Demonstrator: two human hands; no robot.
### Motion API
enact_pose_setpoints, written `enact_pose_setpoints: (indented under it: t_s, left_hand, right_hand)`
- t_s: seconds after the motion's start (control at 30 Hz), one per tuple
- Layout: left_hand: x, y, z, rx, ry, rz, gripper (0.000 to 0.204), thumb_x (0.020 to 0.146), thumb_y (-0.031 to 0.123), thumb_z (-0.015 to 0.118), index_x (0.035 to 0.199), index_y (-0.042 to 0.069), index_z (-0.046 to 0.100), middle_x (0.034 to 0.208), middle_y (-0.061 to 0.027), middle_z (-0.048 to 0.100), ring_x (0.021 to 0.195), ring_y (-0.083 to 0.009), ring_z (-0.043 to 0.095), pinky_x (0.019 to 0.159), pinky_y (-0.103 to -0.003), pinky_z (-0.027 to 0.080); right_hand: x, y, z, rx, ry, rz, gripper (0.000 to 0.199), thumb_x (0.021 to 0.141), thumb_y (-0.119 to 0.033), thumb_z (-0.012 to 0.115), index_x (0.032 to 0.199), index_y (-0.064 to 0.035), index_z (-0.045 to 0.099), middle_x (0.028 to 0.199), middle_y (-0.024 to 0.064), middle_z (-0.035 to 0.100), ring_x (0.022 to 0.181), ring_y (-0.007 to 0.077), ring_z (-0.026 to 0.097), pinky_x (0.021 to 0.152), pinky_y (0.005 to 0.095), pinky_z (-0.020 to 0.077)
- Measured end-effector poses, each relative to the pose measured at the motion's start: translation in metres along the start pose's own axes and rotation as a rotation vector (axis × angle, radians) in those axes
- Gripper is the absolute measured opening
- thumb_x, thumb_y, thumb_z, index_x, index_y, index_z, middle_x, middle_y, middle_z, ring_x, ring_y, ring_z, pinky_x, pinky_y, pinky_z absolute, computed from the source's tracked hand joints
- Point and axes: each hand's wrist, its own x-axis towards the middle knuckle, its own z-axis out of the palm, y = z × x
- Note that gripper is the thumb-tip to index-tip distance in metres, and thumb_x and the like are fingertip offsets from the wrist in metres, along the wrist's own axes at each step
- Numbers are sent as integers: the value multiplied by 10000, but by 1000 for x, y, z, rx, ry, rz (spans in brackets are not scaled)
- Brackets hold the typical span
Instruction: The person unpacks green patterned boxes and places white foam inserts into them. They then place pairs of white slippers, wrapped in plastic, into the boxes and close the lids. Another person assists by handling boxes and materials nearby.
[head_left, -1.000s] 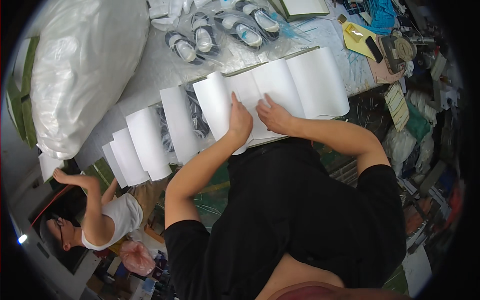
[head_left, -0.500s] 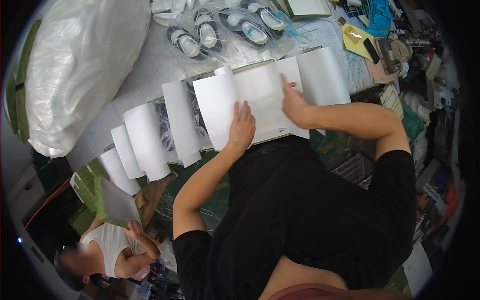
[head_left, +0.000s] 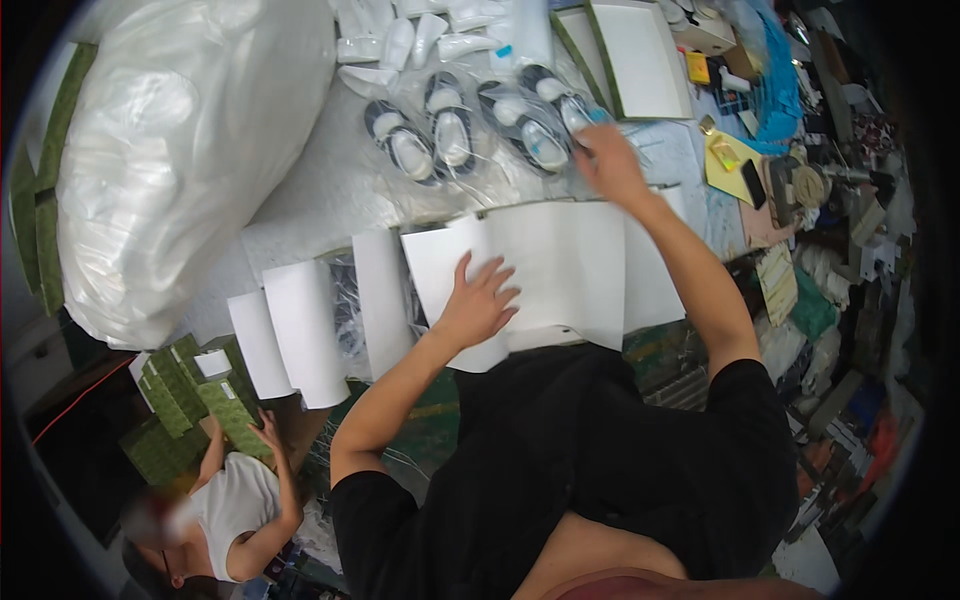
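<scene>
My left hand (head_left: 478, 302) lies flat, fingers spread, on a white paper sheet (head_left: 560, 262) that covers an open box at the table's near edge. My right hand (head_left: 606, 162) reaches far across the table to a bagged pair of dark-and-white shoes (head_left: 535, 118) in clear plastic; its fingers touch the bag's right end, and I cannot tell whether they grip it. Two more bagged shoes (head_left: 420, 135) lie to the left of that pair.
A row of white paper sheets (head_left: 300, 330) overlaps along the table edge to the left. A big white plastic sack (head_left: 175, 140) fills the far left. An open green-rimmed box lid (head_left: 640, 55) stands behind. Another person (head_left: 235, 500) crouches by green boxes (head_left: 185, 390) at lower left.
My right hand left the white sheet and moved up and away to the bagged shoes. My left hand stayed on the sheet. The person at lower left shifted toward the green boxes.
</scene>
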Motion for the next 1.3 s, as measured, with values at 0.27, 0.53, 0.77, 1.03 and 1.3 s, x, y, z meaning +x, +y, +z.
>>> enact_pose_setpoints:
  t_s: [0.27, 0.53, 0.77, 1.03, 1.3]
  left_hand:
    - [119, -334, -85, 123, 640, -684, 385, 928, 269, 630, 1186, -17, 634, 1166, -223, 664, 1089, -394, 621, 957, -446, 466]
    - [146, -382, -69, -804, 89, -1059, 765, 747, 497, 806, 1229, -65, 612, 1173, -161, 667, 1116, -252, 614, 967, -375, 457]
    - [52, -305, -151, -1176, 387, -932, 458, 838, 254, 763, 1198, -3, 644, 1144, -91, 682, 1076, -174, 625, 960, -378, 471]
    - [-66, -127, -173, -1548, 1166, -707, 671, 833, 272, 693, 1411, 3, 482, 1423, -165, 537, 1275, -339, 557, 1067, -516, 456]
    - [-23, 50, 23, -141, 505, -404, 673, 691, 55, 821, 1290, 65, 514, 1287, -176, 514, 1208, -365, 516, 979, -494, 461]
  right_hand:
    - [81, 109, 50, 121, -659, 713, 694, 733, -406, 843, 1218, 16, 583, 1289, 265, 611, 1200, 361, 597, 989, 418, 482]
    - [44, 109, 86, 597, -416, 769, 658, 820, -294, 795, 1361, -21, 538, 1214, 138, 639, 1105, 211, 599, 982, 326, 452]
    - [46, 64, -28, 1231, -99, 840, 677, 831, -170, 771, 1416, 12, 482, 1222, 79, 629, 1121, 161, 598, 968, 292, 475]
    - [-61, -110, -94, 1447, -309, 1021, 583, 824, -133, 739, 1333, 11, 495, 1089, 79, 650, 976, 167, 646, 879, 321, 523]
    - [-172, -128, 10, 320, -208, 798, 613, 767, -294, 801, 1207, -24, 471, 1186, 240, 540, 1034, 373, 591, 858, 427, 493]
